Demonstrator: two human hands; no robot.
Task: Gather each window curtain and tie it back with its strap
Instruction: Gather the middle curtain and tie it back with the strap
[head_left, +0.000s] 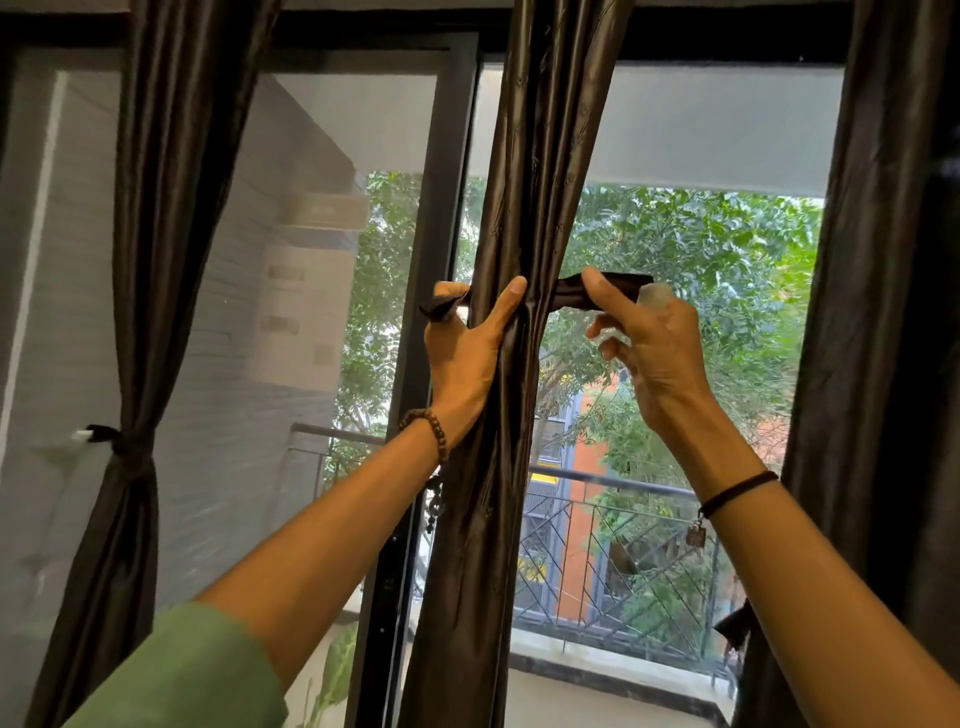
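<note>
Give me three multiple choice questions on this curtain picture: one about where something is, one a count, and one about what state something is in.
1. Where is the tied-back curtain? A) left B) middle C) right
2. How many curtains show? A) two B) three C) four
3. The strap on the middle curtain is: A) knotted B) held by its ends, one in each hand C) hanging untouched

Answers:
1 A: a knotted band cinches the left one.
2 B: the tied one, the middle one and the right curtain.
3 B: the left hand and right hand each hold an end, either side of the gathered cloth.
</note>
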